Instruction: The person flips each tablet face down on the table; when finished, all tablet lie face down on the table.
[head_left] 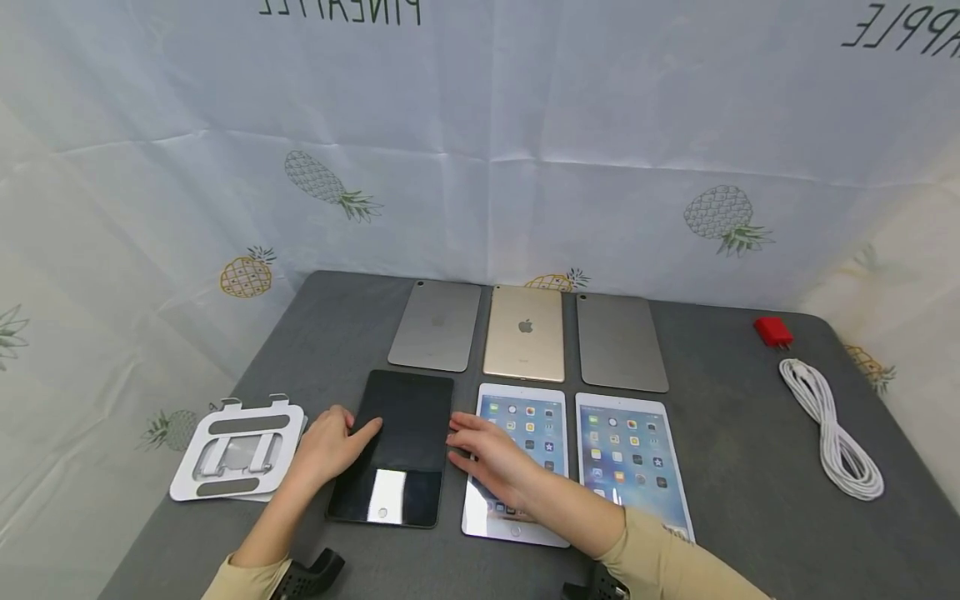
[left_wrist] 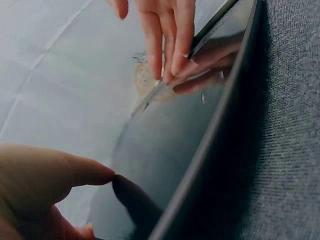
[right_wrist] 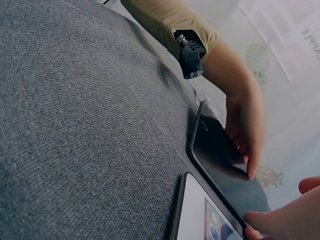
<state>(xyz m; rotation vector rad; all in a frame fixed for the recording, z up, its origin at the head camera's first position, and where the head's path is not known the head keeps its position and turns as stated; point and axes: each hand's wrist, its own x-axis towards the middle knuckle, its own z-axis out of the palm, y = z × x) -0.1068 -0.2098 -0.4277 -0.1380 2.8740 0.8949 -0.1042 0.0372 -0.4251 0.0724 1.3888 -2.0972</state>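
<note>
A black tablet (head_left: 408, 417) with a dark screen and a round home button lies face up on the table. My left hand (head_left: 328, 448) is at its left edge: the thumb (left_wrist: 95, 171) touches the glass, and the other fingers curl at the edge, their tips partly hidden. From the other side, my right hand (head_left: 498, 462) reaches over a white tablet (head_left: 517, 533) with a lit screen. Its fairly straight fingers (left_wrist: 167, 45) touch or nearly touch the black tablet's right edge.
Right of these lies a second lit white tablet (head_left: 630, 450). Behind stand in a row a grey tablet (head_left: 435, 325), a gold one (head_left: 523, 350) and another grey one (head_left: 622, 342), backs up. A white folding stand (head_left: 288, 433) is left; a red charger (head_left: 772, 332) and coiled white cable (head_left: 832, 433) right.
</note>
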